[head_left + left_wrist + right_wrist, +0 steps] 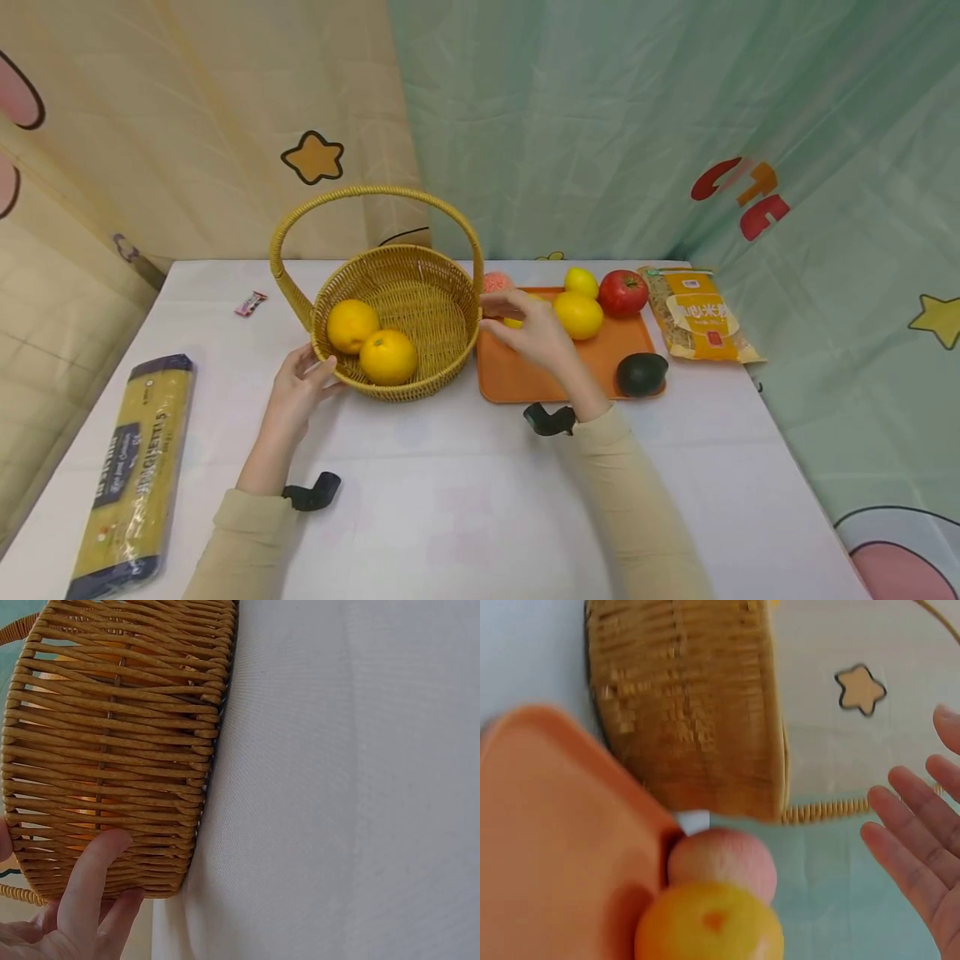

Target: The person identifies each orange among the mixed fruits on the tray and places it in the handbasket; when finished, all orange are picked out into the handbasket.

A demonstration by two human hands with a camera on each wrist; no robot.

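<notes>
Oranges in basket, tray right of it, spaghetti pack left.

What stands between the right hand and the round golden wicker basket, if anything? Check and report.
Nothing visible. The right hand has its fingers at the rim of the basket. The rectangular orange tray lies below the hand, and the round pink fruit just beyond the fingers; neither blocks the way.

Desk: broad open passage in front, between the forearms.
Basket: room inside at right; two oranges block the front left; a handle arches above.
Orange tray: fruit crowds the back, an avocado the front right.
</notes>
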